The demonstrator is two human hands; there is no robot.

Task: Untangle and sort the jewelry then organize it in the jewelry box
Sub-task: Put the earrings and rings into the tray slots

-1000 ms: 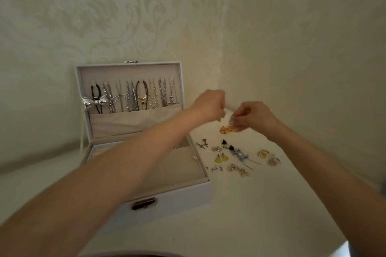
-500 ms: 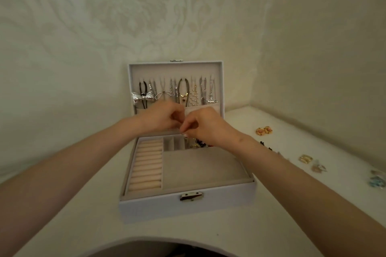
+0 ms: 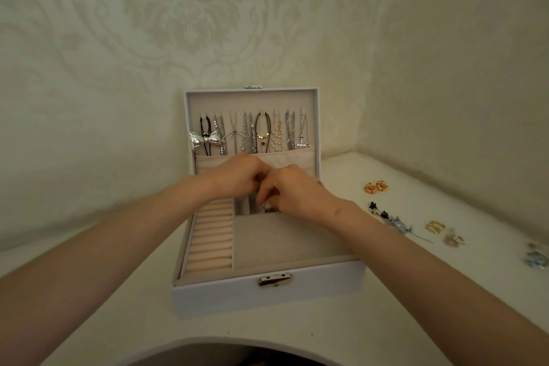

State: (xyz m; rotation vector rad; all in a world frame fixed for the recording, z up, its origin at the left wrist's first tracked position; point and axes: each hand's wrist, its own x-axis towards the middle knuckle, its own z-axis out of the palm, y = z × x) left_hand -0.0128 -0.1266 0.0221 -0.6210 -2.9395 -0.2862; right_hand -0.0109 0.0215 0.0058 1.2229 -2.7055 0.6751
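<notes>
1. Two bare hands meet over the small rear compartments of an open jewelry box [image 3: 222,297], which sits on a white table [image 3: 326,333] against a patterned wall with its lid upright.
2. The left hand [image 3: 237,175] is curled, its fingertips touching those of the right hand [image 3: 297,194]. The right hand's fingers point down into a rear compartment where small dark pieces [image 3: 271,210] lie. The fingers hide their own tips, so it cannot be told whether either hand pinches an item.
3. Necklaces [image 3: 252,137] hang in a row inside the lid. The ring rolls [image 3: 211,239] and the large front compartment [image 3: 282,242] look bare.
4. On the table to the right of the box lie orange-and-gold earrings [image 3: 376,186], a black flower piece [image 3: 377,209], a gold rectangular pair [image 3: 435,226] and a blue piece [image 3: 536,257].
5. The step in hand appears to be seating a small piece, probably an earring, in a rear compartment. The necklaces look finished.
6. The next move likely calls for letting go inside one compartment, then a light pinch on the loose pairs at the right, keeping mates together.
</notes>
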